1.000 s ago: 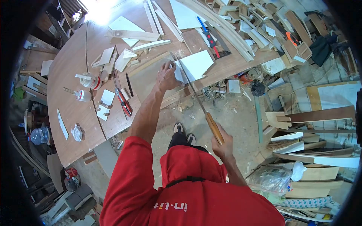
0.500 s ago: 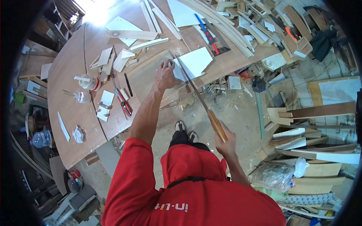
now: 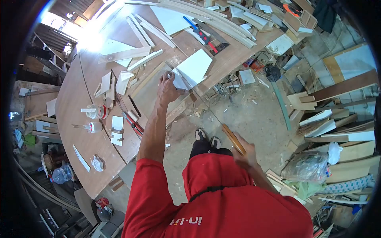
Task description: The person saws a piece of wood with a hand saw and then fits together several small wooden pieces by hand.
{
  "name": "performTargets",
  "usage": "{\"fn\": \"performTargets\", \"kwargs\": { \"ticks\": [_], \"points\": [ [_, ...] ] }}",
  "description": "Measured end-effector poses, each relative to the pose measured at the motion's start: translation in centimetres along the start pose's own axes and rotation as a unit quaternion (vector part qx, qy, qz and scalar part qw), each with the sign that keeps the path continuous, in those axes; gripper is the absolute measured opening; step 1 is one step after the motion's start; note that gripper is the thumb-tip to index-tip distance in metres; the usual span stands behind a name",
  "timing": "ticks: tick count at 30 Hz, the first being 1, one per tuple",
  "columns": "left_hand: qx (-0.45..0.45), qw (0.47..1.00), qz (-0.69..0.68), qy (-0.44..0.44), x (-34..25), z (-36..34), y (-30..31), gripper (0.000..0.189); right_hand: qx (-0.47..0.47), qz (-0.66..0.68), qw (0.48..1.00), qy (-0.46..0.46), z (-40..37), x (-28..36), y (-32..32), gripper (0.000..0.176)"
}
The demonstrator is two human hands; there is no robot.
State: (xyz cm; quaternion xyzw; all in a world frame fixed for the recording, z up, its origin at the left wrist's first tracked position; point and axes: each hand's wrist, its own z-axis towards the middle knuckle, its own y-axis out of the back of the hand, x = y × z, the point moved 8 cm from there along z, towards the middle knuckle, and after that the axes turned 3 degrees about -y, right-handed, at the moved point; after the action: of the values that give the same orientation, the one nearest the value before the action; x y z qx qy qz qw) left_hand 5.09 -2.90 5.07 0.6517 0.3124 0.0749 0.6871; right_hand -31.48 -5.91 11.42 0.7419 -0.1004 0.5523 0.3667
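Observation:
My right hand [image 3: 245, 154] is wrapped round the wooden handle of a handsaw [image 3: 231, 137], low in front of the red jacket. The long thin blade runs up and left to the table edge and lies across a white-faced board [image 3: 194, 67]. On the board's left part, beside the blade, my left hand [image 3: 168, 89] presses down with curled fingers and the thumb stretched towards the blade. Part of the board under that hand is hidden. A brown panel [image 3: 149, 89] lies flat beneath the left hand and forearm.
On the wooden table [image 3: 71, 115] are a red-and-blue tool with a square [image 3: 202, 35], wood strips [image 3: 145, 59], a jar [image 3: 97, 111], a smaller bottle [image 3: 94, 127] and red-handled pliers [image 3: 134, 123]. Offcuts litter the floor [image 3: 230, 111] and lean at the right.
My right hand has drawn the saw back, away from the board, so more blade shows before the table edge. My left hand stays on the board. The whole view has shifted and turned slightly.

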Motion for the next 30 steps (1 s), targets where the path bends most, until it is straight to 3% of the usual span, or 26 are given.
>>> {"fn": "performTargets", "kwargs": {
  "ticks": [6, 12, 16, 19, 24, 30],
  "points": [
    [-0.016, 0.999, -0.028, 0.0, 0.4, 0.0, -0.1, 0.103, 0.025, -0.046, 0.999, 0.004, 3.6, -0.9, -2.4, 0.053],
    [0.018, 0.998, -0.041, 0.044, -0.2, -0.3, 0.6, 0.102, 0.022, -0.004, 0.998, -0.063, -0.5, 0.0, 0.9, 0.053],
    [0.003, 1.0, -0.005, 0.015, 0.2, 0.0, 0.1, 0.103, 0.03, -0.022, 0.998, -0.048, 3.5, 0.9, -1.2, 0.052],
    [0.013, 0.997, -0.021, 0.073, 0.9, -0.4, -0.7, 0.105, 0.043, -0.022, 0.998, -0.043, 4.1, 1.5, -1.6, 0.053],
    [0.01, 0.998, -0.022, 0.056, 0.3, -0.3, -0.2, 0.104, 0.066, -0.014, 0.994, -0.091, 4.6, 1.9, -1.2, 0.053],
    [0.018, 0.994, -0.006, 0.111, 0.6, -0.3, -0.6, 0.103, 0.037, -0.003, 0.999, -0.023, 5.2, 1.2, -1.0, 0.052]
  ]
}}
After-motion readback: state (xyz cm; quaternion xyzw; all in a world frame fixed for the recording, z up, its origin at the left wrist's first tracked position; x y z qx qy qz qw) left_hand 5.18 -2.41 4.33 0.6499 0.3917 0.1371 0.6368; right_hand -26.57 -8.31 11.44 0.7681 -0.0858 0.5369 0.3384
